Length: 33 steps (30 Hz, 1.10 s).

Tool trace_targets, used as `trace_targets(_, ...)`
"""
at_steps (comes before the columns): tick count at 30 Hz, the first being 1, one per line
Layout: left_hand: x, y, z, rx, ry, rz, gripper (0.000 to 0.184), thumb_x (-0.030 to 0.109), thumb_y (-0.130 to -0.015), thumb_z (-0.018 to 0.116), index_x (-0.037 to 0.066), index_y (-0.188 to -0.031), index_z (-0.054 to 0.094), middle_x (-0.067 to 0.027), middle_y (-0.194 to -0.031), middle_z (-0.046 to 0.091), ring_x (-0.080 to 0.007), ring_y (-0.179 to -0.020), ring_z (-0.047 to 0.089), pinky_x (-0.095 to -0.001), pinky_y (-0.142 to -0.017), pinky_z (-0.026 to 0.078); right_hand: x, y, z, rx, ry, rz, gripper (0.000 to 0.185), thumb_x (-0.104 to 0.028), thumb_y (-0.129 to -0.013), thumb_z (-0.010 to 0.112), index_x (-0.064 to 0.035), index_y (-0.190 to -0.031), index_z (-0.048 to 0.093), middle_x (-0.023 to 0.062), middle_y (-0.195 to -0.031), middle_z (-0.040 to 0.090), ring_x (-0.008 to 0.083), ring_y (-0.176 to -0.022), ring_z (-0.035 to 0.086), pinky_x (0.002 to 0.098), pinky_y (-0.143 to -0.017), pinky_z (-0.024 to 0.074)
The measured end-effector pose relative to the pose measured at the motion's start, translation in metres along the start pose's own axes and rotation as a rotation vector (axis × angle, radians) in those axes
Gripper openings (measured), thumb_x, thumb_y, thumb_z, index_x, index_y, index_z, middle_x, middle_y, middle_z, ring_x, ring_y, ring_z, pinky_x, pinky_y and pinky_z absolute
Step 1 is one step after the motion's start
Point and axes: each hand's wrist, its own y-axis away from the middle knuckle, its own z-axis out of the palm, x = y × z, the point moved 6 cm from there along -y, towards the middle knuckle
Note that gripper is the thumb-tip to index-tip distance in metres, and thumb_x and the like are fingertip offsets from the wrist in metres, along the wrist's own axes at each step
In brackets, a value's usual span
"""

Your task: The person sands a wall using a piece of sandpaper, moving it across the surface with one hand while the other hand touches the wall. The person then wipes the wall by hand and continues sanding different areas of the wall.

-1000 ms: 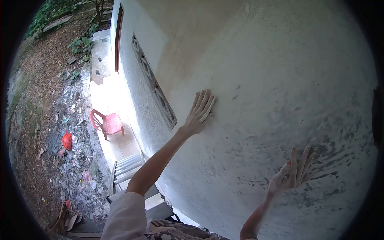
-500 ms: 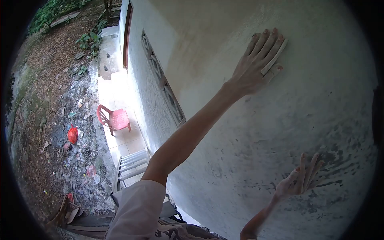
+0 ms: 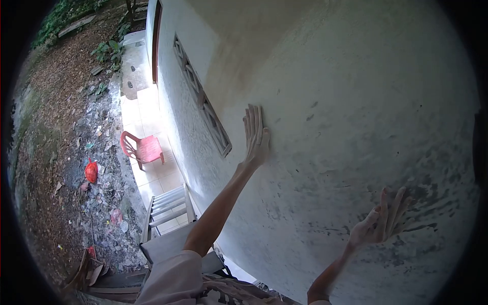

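My left hand (image 3: 255,137) lies against the pale, curved-looking wall (image 3: 345,127), fingers together and pointing up, coated in white dust. A thin pale flat piece (image 3: 261,126) shows along its index finger, between the hand and the wall; its kind is hard to make out. Farther right and lower, my right hand (image 3: 378,221) rests at the wall with fingers stretched and slightly apart, also dusty. Beside it the wall carries dark patches (image 3: 429,201). Up and left of them, a tan area (image 3: 244,51) stands out, near a lattice vent (image 3: 201,96).
Below me a metal ladder (image 3: 168,206) stands near the wall. A red plastic chair (image 3: 147,148) is on the tiled walkway (image 3: 173,173). Beyond it, littered ground (image 3: 109,152) holds a red bag (image 3: 91,171). Wooden boards (image 3: 114,290) lie at the lower left.
My left hand has slid down and to the left across the wall, towards the vent, with the flat piece. My right hand stays nearly where it was.
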Motion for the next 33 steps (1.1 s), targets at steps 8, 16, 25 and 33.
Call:
trace_targets(8,0.112,-0.044,0.004,-0.094,0.014,0.294,0.063,0.039,-0.100,0.018,0.004,-0.151,0.007,-0.0172,-0.158,-0.001,-0.0317,-0.145,-0.007,-0.0468,-0.117,-0.004,0.000,0.000,0.001,0.026,-0.015,0.006,0.052,-0.044,-0.102,0.027,-0.0165,-0.109,0.071,0.0059,-0.127,0.061,0.0266,-0.129,0.048,0.0486,-0.117,0.0142)
trace_targets(16,-0.119,0.015,-0.002,0.107,0.105,-0.184,0.060,0.034,-0.102,0.020,0.001,-0.151,0.007,-0.0177,-0.158,0.002,-0.0325,-0.146,-0.002,-0.0435,-0.117,-0.003,0.000,0.000,0.001,0.004,0.008,0.005,0.053,-0.042,-0.103,0.026,-0.0154,-0.108,0.071,0.0063,-0.127,0.062,0.0276,-0.130,0.047,0.0491,-0.116,0.0114)
trace_targets(25,-0.032,0.081,0.019,0.062,0.200,-0.298,0.060,0.032,-0.102,0.020,0.004,-0.151,0.002,-0.0173,-0.158,-0.004,-0.0306,-0.146,-0.007,-0.0433,-0.116,-0.008,0.002,0.001,0.003,0.019,-0.018,-0.016,0.053,-0.041,-0.103,0.025,-0.0150,-0.107,0.072,0.0088,-0.126,0.061,0.0279,-0.130,0.046,0.0504,-0.117,0.0100)
trace_targets(33,-0.098,0.047,0.013,0.188,0.213,-0.419,0.058,0.030,-0.102,0.023,0.007,-0.152,0.004,-0.0168,-0.158,-0.002,-0.0300,-0.146,-0.004,-0.0414,-0.117,-0.003,0.004,0.006,0.006,-0.044,0.050,-0.015,0.055,-0.040,-0.102,0.024,-0.0123,-0.108,0.071,0.0119,-0.126,0.061,0.0285,-0.131,0.045,0.0520,-0.116,0.0112)
